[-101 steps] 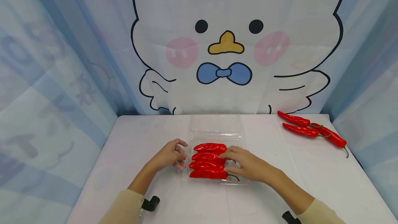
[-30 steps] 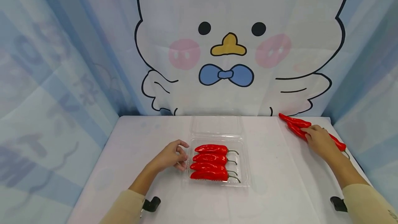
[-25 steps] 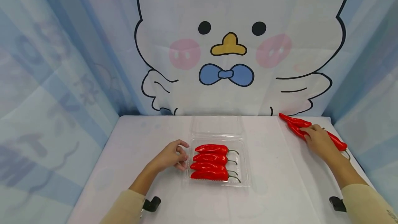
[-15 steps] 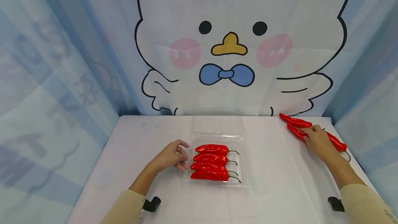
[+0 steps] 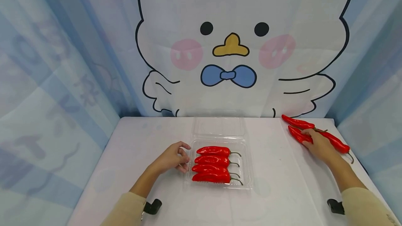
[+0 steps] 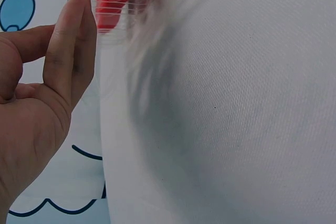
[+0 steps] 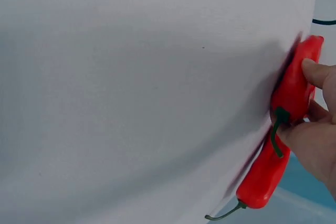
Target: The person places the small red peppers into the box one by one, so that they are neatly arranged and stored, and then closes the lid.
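Observation:
My right hand pinches a red chili pepper at the table's back right, its fingers hiding the stem end in the head view. The right wrist view shows the thumb pressed on this pepper, its green stem hanging loose. Two other red chili peppers lie beside it, one behind and one to the right. Several chili peppers lie side by side in a clear plastic clamshell box, stems to the right. My left hand rests at the box's left edge, fingers loosely bent, gripping nothing.
The box's clear lid is folded back toward the curtain behind the table. White cloth covers the table. More curtains hang at both sides, and the right-hand peppers lie near the table's right edge.
My right hand moved from the box to the peppers at the back right and took hold of one. Lately that pepper has shifted slightly left, apart from the others. My left hand stayed in place.

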Tool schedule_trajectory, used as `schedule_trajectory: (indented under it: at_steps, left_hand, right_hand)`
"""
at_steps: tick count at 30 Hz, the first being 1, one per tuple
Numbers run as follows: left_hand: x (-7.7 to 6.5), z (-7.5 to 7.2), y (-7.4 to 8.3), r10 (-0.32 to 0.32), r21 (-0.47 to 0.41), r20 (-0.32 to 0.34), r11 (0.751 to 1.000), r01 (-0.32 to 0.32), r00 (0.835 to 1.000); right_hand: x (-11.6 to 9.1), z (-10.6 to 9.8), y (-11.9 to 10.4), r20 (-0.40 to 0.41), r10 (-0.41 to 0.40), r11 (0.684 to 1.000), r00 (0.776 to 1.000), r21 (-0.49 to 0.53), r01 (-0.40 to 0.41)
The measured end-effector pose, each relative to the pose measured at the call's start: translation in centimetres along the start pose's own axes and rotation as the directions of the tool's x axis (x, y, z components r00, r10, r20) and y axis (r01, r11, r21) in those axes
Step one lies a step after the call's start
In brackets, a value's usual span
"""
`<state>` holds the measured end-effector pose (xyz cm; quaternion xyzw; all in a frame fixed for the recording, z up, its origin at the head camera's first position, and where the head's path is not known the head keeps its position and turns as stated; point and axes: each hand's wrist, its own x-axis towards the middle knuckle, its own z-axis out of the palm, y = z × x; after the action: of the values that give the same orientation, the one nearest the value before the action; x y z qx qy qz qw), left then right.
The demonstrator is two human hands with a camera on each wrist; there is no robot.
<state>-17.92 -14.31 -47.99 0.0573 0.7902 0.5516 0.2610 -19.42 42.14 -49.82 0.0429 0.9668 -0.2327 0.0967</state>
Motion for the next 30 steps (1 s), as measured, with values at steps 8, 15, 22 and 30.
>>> schedule_trajectory:
  at_steps: [8,15,22,30]
  left_hand:
    - [0.0,0.0,-0.1,0.001,0.000,0.000,1.000,-0.001,1.000]
    - [0.0,0.1,-0.2,0.005,0.000,0.001,1.000,-0.005,1.000]
    - [0.1,0.2,-0.3,0.014,-0.004,-0.002,1.000,-0.014,1.000]
    - [0.0,0.1,-0.2,0.025,-0.018,-0.005,1.000,-0.025,1.000]
  right_hand:
    - [-0.3,0.8,0.1,-0.035,0.043,0.997,0.998,0.073,-0.041]
    - [-0.2,0.8,0.1,-0.024,0.070,0.997,0.997,0.039,-0.070]
    - [-0.2,1.0,0.0,-0.031,0.064,0.997,0.997,0.040,-0.063]
    - [-0.5,1.2,-0.2,-0.049,0.056,0.997,0.997,0.048,-0.054]
